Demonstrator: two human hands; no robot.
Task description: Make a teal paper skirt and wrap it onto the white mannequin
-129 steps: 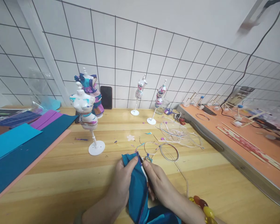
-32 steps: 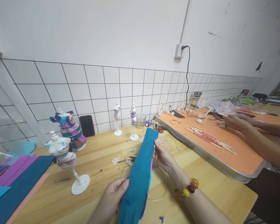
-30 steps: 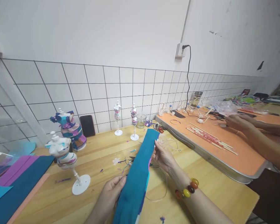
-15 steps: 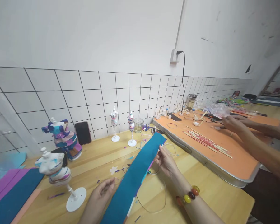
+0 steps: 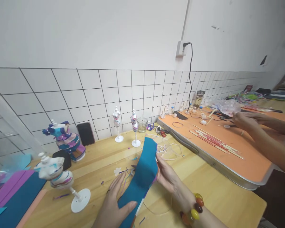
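Note:
A long teal-blue strip, soft-looking like felt or foam sheet, slants up from the bottom middle. Purple and white layers show along its right edge. My right hand, with a beaded bracelet at the wrist, grips that edge near the upper end; its fingertips are hidden behind. My left hand lies at the lower left edge of the strip, thumb over the face and fingers stretched apart. Partly covered by the strip is what looks like a pair of scissors, beside a white flower-shaped scrap.
Small white dress-form stands and a phone occupy the left side. Coloured sheets lie at far left. A glass stands near the wall. Rightward, an orange-topped table bears sticks; another person's hands work there.
My left hand has moved right onto the strip, its fingers spreading. The strip's upper end has come down and left with my right hand. The view has shifted slightly.

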